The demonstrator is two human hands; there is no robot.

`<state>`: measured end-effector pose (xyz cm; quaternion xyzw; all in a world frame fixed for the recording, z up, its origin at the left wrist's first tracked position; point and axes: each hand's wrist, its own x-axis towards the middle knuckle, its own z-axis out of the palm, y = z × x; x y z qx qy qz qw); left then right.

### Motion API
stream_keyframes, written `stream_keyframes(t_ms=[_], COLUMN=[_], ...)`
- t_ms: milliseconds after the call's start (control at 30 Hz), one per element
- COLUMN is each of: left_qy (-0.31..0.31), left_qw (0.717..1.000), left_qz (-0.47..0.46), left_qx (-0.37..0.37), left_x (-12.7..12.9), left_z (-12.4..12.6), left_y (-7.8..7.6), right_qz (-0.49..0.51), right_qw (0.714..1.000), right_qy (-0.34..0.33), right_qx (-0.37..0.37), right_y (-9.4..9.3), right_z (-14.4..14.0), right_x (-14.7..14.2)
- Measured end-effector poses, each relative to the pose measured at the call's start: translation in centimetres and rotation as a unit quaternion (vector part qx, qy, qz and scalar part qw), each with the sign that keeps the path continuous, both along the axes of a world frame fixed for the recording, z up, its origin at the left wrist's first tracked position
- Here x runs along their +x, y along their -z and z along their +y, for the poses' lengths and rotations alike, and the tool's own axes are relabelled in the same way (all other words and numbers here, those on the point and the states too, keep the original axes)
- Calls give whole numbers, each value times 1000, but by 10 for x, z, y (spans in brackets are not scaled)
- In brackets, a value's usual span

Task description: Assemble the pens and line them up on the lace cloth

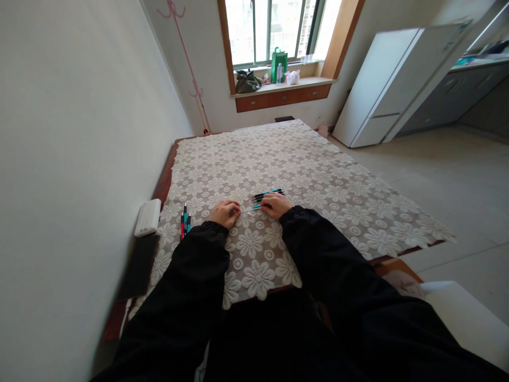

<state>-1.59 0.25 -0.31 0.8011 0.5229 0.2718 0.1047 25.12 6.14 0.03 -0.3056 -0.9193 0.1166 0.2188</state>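
My right hand [276, 205] is closed around a teal pen [256, 207], its thin pale end pointing left toward my other hand. Fingertips pinched together, my left hand [226, 213] is just left of that end. Whatever it grips is too small to make out. Several dark and teal pens [270, 193] lie side by side just beyond my right hand, which partly covers them. Left of my left sleeve, more pens [185, 218], one red and others teal or dark, lie on the lace tablecloth [258, 273].
Along the wall at left sit a white power bank [148, 217] and a flat black object [138, 266], with a white cable [125, 317] below. A pink coat stand [186, 58] rises behind the table. The windowsill holds a green bag [279, 66]; a white fridge [382, 85] stands at right.
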Motion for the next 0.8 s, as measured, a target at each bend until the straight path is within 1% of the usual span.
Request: stream_keyframes(t_ms=[200, 400, 667, 800], left_qy=[-13, -62, -77, -76], left_qw=[1000, 998, 996, 997], left_qz=[0, 16, 30, 28], left_qx=[3, 0, -11, -6], left_x=[1, 1, 1, 1], left_z=[-3, -7, -6, -6], left_y=[-4, -9, -9, -8], right_qz=[-30, -50, -29, -29], right_qw=[999, 998, 1000, 1000], right_qy=[23, 45, 11, 6], right_qx=[0, -10, 3, -3], right_y=[-6, -12, -2, -3], right_z=[1, 0, 0, 0], right_x=[7, 12, 4, 4])
